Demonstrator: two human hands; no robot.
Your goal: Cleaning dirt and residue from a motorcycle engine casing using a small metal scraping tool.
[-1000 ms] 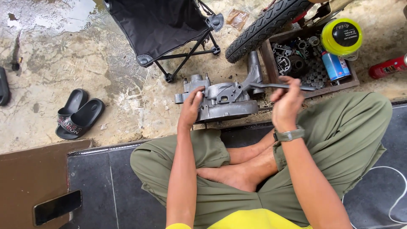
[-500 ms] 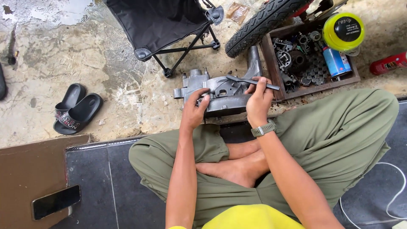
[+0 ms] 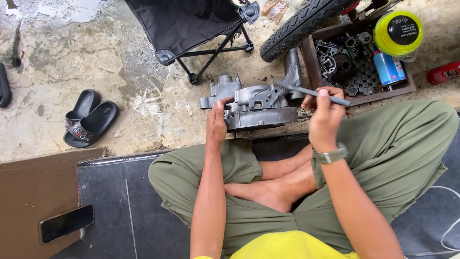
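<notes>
One grey cast-metal engine casing (image 3: 254,106), ribbed and lumpy, was gripped by the left hand (image 3: 216,125); the right hand (image 3: 325,115) clasped one slim grey brush (image 3: 311,92).

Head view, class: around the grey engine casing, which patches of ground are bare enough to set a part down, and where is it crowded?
Bare concrete lies between the black sandals and the engine casing, below the folding chair. The dark mat is free between the phone and the knee. Crowded: the wooden tray of parts by the tyre, and around the hands, left and right.
</notes>
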